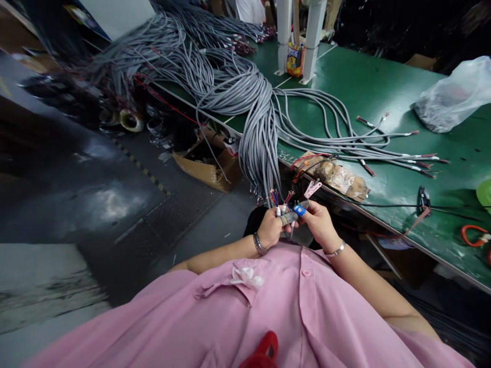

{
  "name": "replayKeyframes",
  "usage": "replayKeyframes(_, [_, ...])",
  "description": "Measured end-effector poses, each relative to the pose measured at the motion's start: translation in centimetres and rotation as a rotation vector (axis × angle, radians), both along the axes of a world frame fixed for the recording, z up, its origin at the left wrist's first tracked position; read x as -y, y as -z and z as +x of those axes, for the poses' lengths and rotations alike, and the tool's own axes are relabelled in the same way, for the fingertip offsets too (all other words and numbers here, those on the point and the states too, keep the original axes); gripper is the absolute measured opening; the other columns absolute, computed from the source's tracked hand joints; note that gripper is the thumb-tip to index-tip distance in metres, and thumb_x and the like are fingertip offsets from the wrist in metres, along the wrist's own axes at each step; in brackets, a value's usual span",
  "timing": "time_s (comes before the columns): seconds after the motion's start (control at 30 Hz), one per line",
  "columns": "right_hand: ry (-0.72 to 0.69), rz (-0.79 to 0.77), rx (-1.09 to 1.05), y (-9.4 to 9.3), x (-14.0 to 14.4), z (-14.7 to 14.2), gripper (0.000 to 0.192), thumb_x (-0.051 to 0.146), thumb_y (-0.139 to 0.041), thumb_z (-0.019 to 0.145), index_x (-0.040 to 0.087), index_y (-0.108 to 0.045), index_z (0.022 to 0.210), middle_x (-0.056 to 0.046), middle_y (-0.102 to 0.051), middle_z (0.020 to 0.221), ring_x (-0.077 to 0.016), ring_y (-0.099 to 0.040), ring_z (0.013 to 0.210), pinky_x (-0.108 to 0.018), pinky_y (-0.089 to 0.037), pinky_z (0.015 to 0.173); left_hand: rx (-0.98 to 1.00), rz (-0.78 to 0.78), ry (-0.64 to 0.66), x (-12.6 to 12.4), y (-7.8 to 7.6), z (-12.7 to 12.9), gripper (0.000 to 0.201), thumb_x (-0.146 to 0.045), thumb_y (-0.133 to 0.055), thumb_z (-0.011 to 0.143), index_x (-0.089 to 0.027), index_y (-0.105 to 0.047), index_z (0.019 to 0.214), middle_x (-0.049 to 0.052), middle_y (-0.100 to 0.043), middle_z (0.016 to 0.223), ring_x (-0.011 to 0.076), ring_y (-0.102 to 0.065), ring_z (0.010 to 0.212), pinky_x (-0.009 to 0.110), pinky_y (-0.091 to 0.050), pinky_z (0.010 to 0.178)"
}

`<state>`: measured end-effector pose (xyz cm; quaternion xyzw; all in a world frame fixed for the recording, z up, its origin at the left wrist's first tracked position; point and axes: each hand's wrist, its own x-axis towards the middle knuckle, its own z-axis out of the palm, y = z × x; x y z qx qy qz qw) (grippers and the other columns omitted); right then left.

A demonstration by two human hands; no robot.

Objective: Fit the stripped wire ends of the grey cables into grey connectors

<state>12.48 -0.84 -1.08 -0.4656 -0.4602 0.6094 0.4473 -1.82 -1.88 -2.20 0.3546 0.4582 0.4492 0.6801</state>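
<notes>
My left hand [271,227] is closed around a few grey cables whose white-banded ends [279,210] stick up, with thin red and blue wires [273,196] fanning out. Close beside it, my right hand [317,221] has its thumb and fingers pinched together at the cable ends, and a blue wrap covers the thumb tip. Grey finger covers show on both hands. Whatever lies between the right fingertips is too small to make out. Behind the hands, a thick bundle of grey cables [261,128] hangs over the table edge.
More grey cables [341,135] lie across the green table [368,76]. A taped cardboard piece [337,176] and pink clip [312,189] sit at its edge. To the right are a plastic bag [452,97] and orange-handled tool [473,236]. An open cardboard box [207,166] stands below.
</notes>
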Motion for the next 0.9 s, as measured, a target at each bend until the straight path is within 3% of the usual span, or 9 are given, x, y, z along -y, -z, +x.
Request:
replayKeyframes(0.3, [0.104,-0.039,-0.086,-0.4,0.7,-0.6,0.019,0.036,-0.070,0.075,0.019,-0.060,0.075,0.003,-0.060,0.058,-0.0101,-0.051,0.053,-0.024,-0.039,0.053,0.086,-0.028,-0.085,-0.3,0.1,0.0,0.029,-0.039,-0.071,0.069,-0.014,-0.057,0.068,0.004,-0.065,0.058,0.0066,-0.047,0.039,0.021,-0.022,0.038])
replayKeyframes(0.57, [0.173,-0.188,-0.220,0.7,0.5,-1.5,0.021,0.038,-0.068,0.072,0.022,-0.054,0.075,0.006,-0.053,0.053,-0.0100,-0.045,0.039,-0.024,-0.035,0.041,0.031,-0.040,0.042,0.3,-0.1,0.2,0.028,-0.037,-0.073,0.067,-0.014,-0.059,0.072,0.003,-0.064,0.056,0.0071,-0.046,0.038,0.020,-0.025,0.038])
replayKeyframes(0.73, [0.245,-0.186,-0.204,1.0,0.4,-1.0,0.024,0.038,-0.072,0.070,0.020,-0.057,0.071,0.006,-0.050,0.057,-0.0079,-0.042,0.048,-0.023,-0.037,0.048,0.041,0.005,-0.062,-0.1,-0.1,-0.2,0.027,-0.038,-0.071,0.068,-0.013,-0.060,0.068,0.003,-0.063,0.056,0.0059,-0.044,0.038,0.021,-0.024,0.039])
replayKeyframes(0.9, [0.165,-0.203,-0.279,0.8,0.8,-0.4,0.028,0.046,-0.070,0.074,0.019,-0.060,0.076,0.004,-0.051,0.064,-0.0078,-0.041,0.053,-0.024,-0.040,0.053,0.042,0.055,-0.097,-0.4,0.3,-0.7,0.023,-0.035,-0.069,0.070,-0.013,-0.060,0.067,0.002,-0.062,0.055,0.0051,-0.040,0.037,0.022,-0.024,0.039])
